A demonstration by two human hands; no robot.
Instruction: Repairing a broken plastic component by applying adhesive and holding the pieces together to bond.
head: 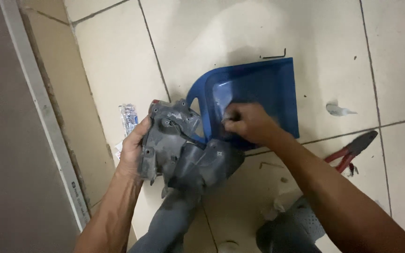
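Right now the left hand clasps the grey housing upright over the floor, while the right hand, fingers pinched shut, works just beside its upper right, over the blue dustpan.

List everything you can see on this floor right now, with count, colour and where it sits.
grey plastic housing: one, dark grey, centre, gripped at its left edge
dustpan: one, blue, on the tiles behind the housing
pliers: one, red handles, right, on the floor
hex key: one, dark, just above the dustpan
small clear packet: one, clear with print, left of the housing
white scrap: one, right of the dustpan
floor tiles: cream
left hand: holds the housing
right hand: closed, over the dustpan; contents unclear
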